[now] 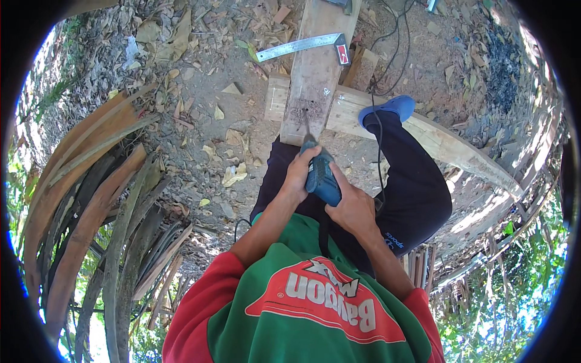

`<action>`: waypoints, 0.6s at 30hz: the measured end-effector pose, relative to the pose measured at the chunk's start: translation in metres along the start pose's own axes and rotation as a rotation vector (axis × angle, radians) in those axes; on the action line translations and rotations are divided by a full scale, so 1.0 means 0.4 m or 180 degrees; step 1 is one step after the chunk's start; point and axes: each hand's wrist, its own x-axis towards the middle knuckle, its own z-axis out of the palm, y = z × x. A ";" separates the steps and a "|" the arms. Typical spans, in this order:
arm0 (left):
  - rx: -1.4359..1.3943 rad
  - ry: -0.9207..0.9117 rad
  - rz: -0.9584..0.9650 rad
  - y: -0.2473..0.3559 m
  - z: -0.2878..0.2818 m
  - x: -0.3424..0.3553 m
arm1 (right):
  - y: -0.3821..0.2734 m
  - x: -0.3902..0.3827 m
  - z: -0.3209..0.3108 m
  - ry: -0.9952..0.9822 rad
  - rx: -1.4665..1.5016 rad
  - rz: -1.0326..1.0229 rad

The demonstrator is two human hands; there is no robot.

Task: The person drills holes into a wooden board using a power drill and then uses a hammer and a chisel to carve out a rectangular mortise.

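Timber stack [91, 206]: leaning in a curved heap along left side of frame, brown and grey lengths mixed.
Dry leaves [235, 174]: scattered over soil left of centre, well apart from both hands.
Left hand [296, 174]: centre of frame, wrapped round front body of drill, thumb along its top.
Square [302, 45]: top centre, dark stock resting on plank, metal blade crossing plank and sticking out past its left edge.
Plank [315, 78]: running from top edge down to centre, laid over cross board; dark specks and marks near lower end.
Drill [324, 178]: blue, centre of frame, gripped in both hands, pointing up-frame.
Bit [307, 129]: over lower end of plank, near dark specks; contact with wood, can't tell.
Right hand [354, 210]: just right of centre, closed round rear of drill; trigger finger hidden.
Cord [380, 145]: dark, looping from upper right of centre down past shoe to beside right hand.
Shoe [393, 109]: blue, right of plank, on or against cross board, can't tell which.
Cross board [448, 142]: pale, under plank, stretching toward right side of frame.
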 end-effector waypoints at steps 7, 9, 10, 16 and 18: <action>-0.0007 0.0030 -0.0086 0.013 0.000 0.011 | -0.001 0.019 0.007 -0.0083 -0.0017 0.0080; -0.0059 0.0055 -0.0115 0.014 0.001 -0.001 | -0.011 0.016 -0.008 -0.0181 0.0015 0.0104; -0.0082 0.0079 -0.0138 0.019 0.004 -0.011 | -0.016 0.016 -0.019 -0.0178 0.0064 0.0097; 0.0037 0.0165 -0.0056 0.037 0.021 0.000 | -0.021 0.015 -0.016 0.0047 0.0177 0.0081; 0.0060 0.0169 -0.0081 0.041 0.025 0.004 | -0.018 0.020 -0.016 0.0071 0.0152 0.0090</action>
